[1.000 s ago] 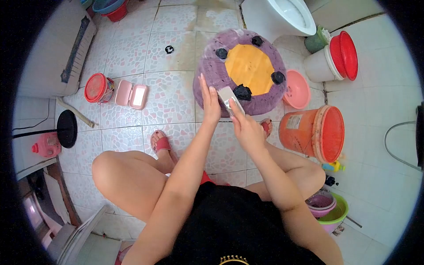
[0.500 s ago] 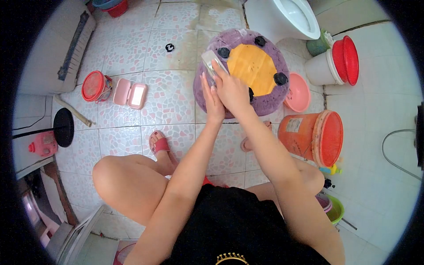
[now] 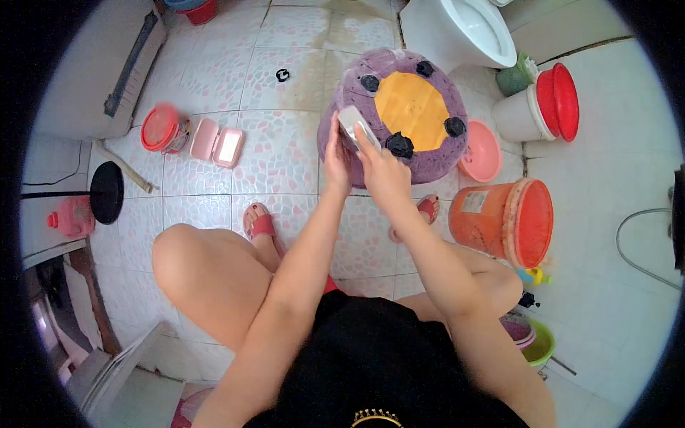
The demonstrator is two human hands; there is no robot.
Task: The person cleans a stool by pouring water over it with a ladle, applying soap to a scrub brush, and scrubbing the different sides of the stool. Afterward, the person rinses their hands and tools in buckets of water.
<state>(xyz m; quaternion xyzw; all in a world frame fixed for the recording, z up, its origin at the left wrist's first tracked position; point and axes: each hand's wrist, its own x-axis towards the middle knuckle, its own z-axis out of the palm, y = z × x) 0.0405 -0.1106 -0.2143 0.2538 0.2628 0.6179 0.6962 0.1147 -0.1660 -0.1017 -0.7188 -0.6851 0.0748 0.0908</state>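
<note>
A round purple plush stool point(image 3: 446, 160) lies upside down on the tiled floor, its yellow wooden base point(image 3: 410, 107) facing up with several black feet around it. My right hand point(image 3: 385, 167) grips a pale, flat, rectangular block point(image 3: 351, 120), perhaps a brush, and holds it against the plush near the stool's left side. The block's underside is hidden. Right beside it, my left hand point(image 3: 338, 160) rests along the stool's left edge, fingers stretched out and holding nothing. One black foot point(image 3: 399, 145) sits just right of my right hand.
A pink basin point(image 3: 482, 153) and an orange bucket point(image 3: 499, 221) stand to the right. Behind them are a white bucket point(image 3: 517, 114) and the toilet point(image 3: 471, 36). On the left floor are an open pink case point(image 3: 217, 143), a red-lidded tub point(image 3: 163, 130) and a black ring-shaped piece point(image 3: 283, 75).
The block and my right hand have shifted slightly down and right along the plush, uncovering the nearest black foot. My left hand stays at the edge. The camera view has shifted a little.
</note>
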